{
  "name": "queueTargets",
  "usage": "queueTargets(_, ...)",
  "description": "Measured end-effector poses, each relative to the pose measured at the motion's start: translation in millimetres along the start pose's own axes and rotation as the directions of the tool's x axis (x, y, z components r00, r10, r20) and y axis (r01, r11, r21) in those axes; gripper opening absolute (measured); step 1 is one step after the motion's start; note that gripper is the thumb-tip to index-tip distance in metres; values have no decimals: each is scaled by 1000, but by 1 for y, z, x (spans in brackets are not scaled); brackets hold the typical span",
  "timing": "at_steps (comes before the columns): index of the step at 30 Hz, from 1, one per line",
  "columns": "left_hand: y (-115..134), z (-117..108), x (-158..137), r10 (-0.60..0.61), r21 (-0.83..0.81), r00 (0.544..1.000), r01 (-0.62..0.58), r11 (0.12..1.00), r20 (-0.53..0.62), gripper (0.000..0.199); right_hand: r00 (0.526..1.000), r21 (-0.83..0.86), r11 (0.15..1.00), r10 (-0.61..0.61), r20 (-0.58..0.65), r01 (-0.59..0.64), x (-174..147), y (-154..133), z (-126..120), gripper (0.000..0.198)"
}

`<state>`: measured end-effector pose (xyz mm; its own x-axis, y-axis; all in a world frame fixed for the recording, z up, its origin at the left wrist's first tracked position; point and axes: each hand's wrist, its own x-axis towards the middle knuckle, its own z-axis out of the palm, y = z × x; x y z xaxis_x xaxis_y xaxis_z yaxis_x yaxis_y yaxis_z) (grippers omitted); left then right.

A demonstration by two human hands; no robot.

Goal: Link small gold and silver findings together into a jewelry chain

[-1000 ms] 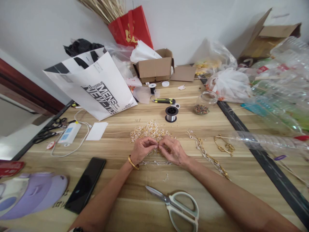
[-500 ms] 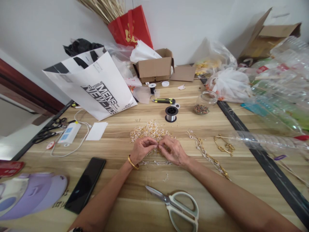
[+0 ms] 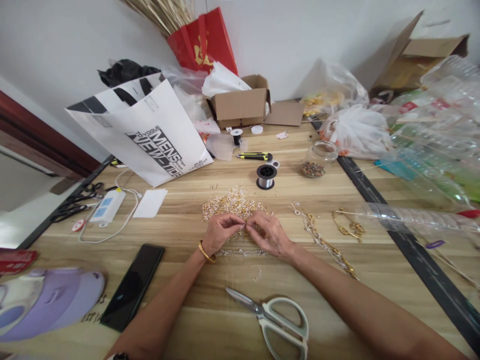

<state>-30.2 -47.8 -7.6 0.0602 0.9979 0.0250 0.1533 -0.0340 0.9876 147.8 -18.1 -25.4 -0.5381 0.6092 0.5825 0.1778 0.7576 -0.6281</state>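
My left hand (image 3: 224, 231) and my right hand (image 3: 269, 233) meet fingertip to fingertip, each in a closed pinch. Whatever lies between the fingertips is too small to make out. Just beyond them spreads a heap of small gold and silver beads or charms (image 3: 228, 202), partly hidden by the hands. A silver chain strand (image 3: 242, 253) lies on the table under my wrists, with a few tiny silver pieces (image 3: 257, 274) nearer to me. Below those rest white-handled scissors (image 3: 258, 309), blades slightly tilted to the left.
Gold and silver chains (image 3: 322, 240) lie right of my right hand. Farther back are a wire spool (image 3: 266, 177), a yellow-black utility knife (image 3: 255, 156) and a glass jar (image 3: 318, 159) of beads. A phone (image 3: 133, 287) and a power strip (image 3: 108, 206) sit at left.
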Motion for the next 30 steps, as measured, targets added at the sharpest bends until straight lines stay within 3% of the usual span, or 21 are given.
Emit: queueTargets(30, -3, -1, 1, 68, -20, 997, -68, 997, 26, 13, 1000, 17, 1000, 14, -6, -14, -1, 2, 1, 5)
